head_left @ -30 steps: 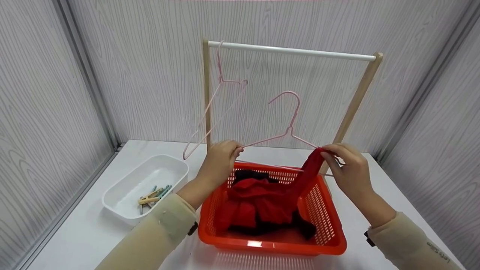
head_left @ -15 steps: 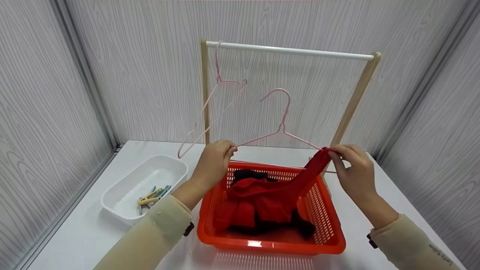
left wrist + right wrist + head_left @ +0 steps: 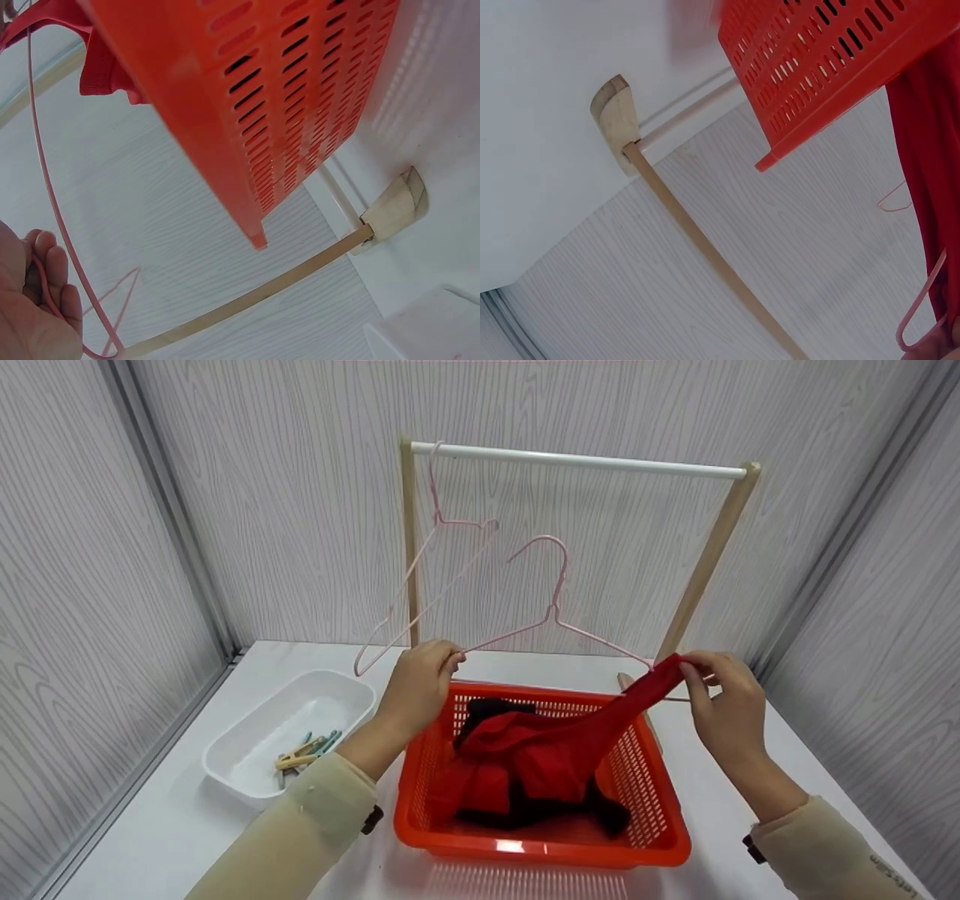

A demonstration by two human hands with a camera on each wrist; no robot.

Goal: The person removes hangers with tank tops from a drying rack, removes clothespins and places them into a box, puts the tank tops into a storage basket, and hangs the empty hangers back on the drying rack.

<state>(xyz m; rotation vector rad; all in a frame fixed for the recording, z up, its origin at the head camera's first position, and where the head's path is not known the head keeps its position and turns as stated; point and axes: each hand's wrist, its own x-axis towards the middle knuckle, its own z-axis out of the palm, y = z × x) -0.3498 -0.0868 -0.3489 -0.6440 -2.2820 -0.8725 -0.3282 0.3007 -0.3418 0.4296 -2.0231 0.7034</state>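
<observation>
My left hand [image 3: 416, 682] grips the left end of a pink wire hanger [image 3: 555, 613], held tilted above the basket. In the left wrist view its fingers [image 3: 56, 271] curl round the wire. My right hand [image 3: 727, 709] pinches the upper edge of a red garment [image 3: 540, 754] just beyond the hanger's right shoulder. The cloth stretches up from the basket and crosses in front of the hanger's lower bar. Most of the garment lies crumpled in the red-orange basket [image 3: 547, 853]. In the right wrist view the cloth [image 3: 930, 142] hangs beside the hanger's end.
Behind the basket stands a rack with a white rail [image 3: 577, 460] and wooden posts. Another pink hanger [image 3: 410, 574] hangs at the rail's left. A white tray [image 3: 225, 742] with several clothespins [image 3: 304, 756] is on the left. Black cloth [image 3: 611, 814] lies under the garment.
The hanger has shifted left with my left hand. My right hand has moved right, drawing the red cloth outward past the hanger's shoulder.
</observation>
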